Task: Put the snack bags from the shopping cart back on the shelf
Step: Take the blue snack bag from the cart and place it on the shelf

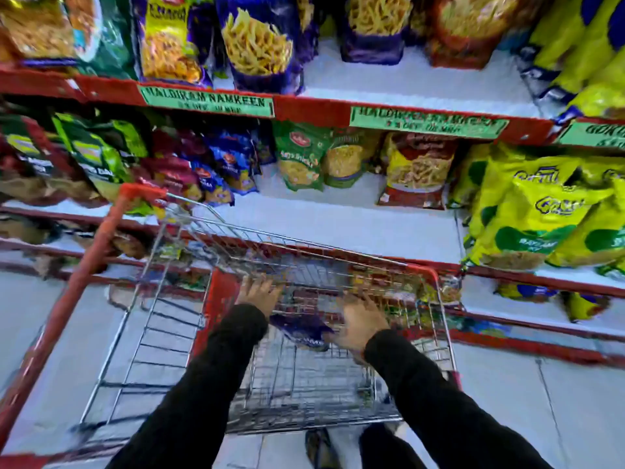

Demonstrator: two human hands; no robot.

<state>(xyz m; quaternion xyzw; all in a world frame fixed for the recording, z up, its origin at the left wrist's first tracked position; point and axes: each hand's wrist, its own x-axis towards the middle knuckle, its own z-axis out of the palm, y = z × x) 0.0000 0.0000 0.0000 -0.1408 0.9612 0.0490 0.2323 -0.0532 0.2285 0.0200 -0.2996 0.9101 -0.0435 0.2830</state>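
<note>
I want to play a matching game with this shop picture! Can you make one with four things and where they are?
Things:
1. purple snack bag
2. yellow bags
3. green label
4. shoe

Places:
A. on the red shelf edge
B. on the floor under the cart
C. in the shopping cart, between the left hand and right hand
D. on the shelf at the right

Pairs: 1-C, 2-D, 3-A, 4-B

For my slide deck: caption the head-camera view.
Both hands, left hand and right hand, reach into the shopping cart toward a purple snack bag before stocked shelves.
</note>
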